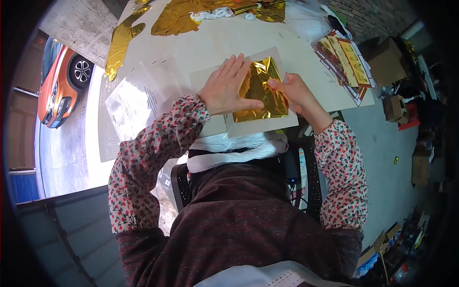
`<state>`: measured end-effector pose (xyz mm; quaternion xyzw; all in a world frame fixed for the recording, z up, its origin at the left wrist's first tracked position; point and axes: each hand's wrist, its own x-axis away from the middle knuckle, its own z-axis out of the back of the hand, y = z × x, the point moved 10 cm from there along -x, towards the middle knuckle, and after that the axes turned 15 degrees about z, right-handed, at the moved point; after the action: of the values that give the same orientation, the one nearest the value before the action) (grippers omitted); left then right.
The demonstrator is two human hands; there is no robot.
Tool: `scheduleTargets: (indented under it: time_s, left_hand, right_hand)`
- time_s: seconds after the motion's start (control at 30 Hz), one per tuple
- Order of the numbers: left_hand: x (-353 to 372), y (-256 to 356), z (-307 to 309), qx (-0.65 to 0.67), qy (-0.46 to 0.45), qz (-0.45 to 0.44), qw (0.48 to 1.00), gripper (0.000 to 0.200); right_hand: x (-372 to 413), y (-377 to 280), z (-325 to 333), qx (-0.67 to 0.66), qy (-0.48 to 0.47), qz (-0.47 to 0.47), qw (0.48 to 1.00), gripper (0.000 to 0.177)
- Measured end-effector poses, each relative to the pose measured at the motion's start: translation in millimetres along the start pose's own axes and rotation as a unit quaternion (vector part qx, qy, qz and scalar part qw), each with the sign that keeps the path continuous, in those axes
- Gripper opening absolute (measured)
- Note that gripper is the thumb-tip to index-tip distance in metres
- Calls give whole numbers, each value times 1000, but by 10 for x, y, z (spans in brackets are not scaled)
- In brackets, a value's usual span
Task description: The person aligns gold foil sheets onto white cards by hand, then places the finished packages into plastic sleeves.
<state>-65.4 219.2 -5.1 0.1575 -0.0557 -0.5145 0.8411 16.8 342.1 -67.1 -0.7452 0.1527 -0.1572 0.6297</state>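
Note:
A folded piece of shiny gold foil point(267, 98) lies over a clear plastic bag point(282, 122) on the table, near its front edge. My left hand point(229, 88) rests flat across the foil's left side, fingers stretched out and the thumb pointing right over its lower part. At the foil's right edge, my right hand point(296, 91) is closed, with the thumb on top and the other fingers curled and partly hidden. White string point(239, 160) lies in a bundle across my lap, just below the table edge.
More clear plastic bags point(131, 95) lie to the left. Gold foil pieces point(174, 19) and small white coils point(213, 14) are at the back of the table point(191, 45). Printed cards point(351, 62) sit at the right. Cardboard boxes point(397, 107) stand on the floor; an orange car point(62, 86) is outside.

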Motion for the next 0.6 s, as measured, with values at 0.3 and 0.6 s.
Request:
scheduleTargets:
  time_s: [0.3, 0.6]
  left_hand:
    - [245, 472, 567, 138, 135, -72, 979, 73]
    - [912, 87, -723, 837, 14, 220, 501, 44]
  right_hand:
    - [-47, -255, -4, -16, 85, 60, 994, 24]
    - [457, -231, 173, -168, 188, 162, 954, 23]
